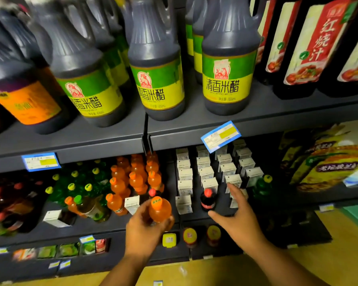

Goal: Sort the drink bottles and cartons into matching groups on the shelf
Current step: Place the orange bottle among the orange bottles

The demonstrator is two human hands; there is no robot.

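Note:
My left hand (142, 226) is shut on an orange drink bottle (160, 209), held in front of the middle shelf. My right hand (237, 211) is open with fingers spread, just right of a dark cola bottle with a red cap (208, 199) that stands among white cartons (205, 174). Rows of orange bottles (135, 176) stand at the shelf's middle. Green bottles with yellow caps (81, 186) stand to their left. One green bottle (264, 185) stands right of the cartons. A white carton (132, 203) sits among the orange bottles, and another (54, 217) lies at the front left.
Large dark vinegar bottles with green-yellow labels (227, 79) fill the upper shelf (194, 129). Blue price tags (220, 135) hang from its edge. Dark red-capped bottles (6, 201) stand at the far left. Yellow bags (327, 157) sit at the right. Jars (190, 236) stand on the bottom shelf.

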